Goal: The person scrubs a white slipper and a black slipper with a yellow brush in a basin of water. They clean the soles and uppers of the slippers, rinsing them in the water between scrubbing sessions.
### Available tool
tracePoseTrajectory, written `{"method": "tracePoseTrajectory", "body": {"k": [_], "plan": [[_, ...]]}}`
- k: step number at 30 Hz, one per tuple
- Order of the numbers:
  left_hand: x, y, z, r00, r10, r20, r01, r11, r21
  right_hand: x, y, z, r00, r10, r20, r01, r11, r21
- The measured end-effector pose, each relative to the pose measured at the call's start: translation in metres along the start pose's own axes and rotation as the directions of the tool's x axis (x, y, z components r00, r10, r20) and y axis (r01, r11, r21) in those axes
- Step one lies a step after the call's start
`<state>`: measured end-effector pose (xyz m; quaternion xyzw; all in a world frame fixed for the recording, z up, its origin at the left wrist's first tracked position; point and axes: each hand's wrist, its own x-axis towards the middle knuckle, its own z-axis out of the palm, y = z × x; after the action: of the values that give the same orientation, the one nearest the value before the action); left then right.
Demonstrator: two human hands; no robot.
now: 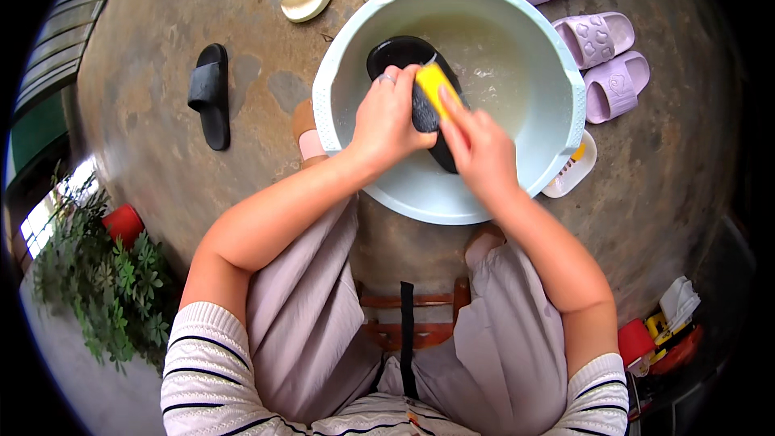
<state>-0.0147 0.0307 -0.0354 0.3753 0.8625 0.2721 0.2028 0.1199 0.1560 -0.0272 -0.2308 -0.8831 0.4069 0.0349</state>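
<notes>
Black rubber-looking slipper [395, 50] was clamped beneath left hand [386, 119]; yellow oblong scrubber [433, 85] was gripped by right hand [484, 144]; scrubbing seemed unfinished.

I'm looking steeply down through the left of two wide fisheye cameras on my head, over my lap [305, 307] and forearms [278, 203] to my hands [386, 119], close at mid-distance above the basin [452, 203]; the floor [658, 194] curves toward the round rim.
</notes>
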Motion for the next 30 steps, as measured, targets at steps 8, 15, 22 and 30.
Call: {"method": "tracePoseTrajectory", "body": {"k": [8,15,22,30], "plan": [[0.003,-0.015,-0.001,0.999,0.032,-0.023,-0.03,0.998,0.046,-0.018,-0.006,0.011,0.999,-0.028,0.031,0.025,0.997,0.078],[0.005,-0.003,0.005,1.0,-0.009,-0.011,0.009,0.999,0.036,0.01,0.013,0.019,0.989,0.06,-0.134,-0.044,0.992,0.12],[0.003,0.013,0.002,1.0,0.017,-0.004,-0.017,0.999,0.041,0.041,0.02,0.01,0.984,0.15,-0.095,-0.129,0.971,0.201],[-0.007,0.008,-0.008,0.998,0.057,-0.026,-0.056,0.997,0.046,-0.015,0.006,0.011,0.996,0.055,-0.07,-0.039,0.977,0.208]]}}
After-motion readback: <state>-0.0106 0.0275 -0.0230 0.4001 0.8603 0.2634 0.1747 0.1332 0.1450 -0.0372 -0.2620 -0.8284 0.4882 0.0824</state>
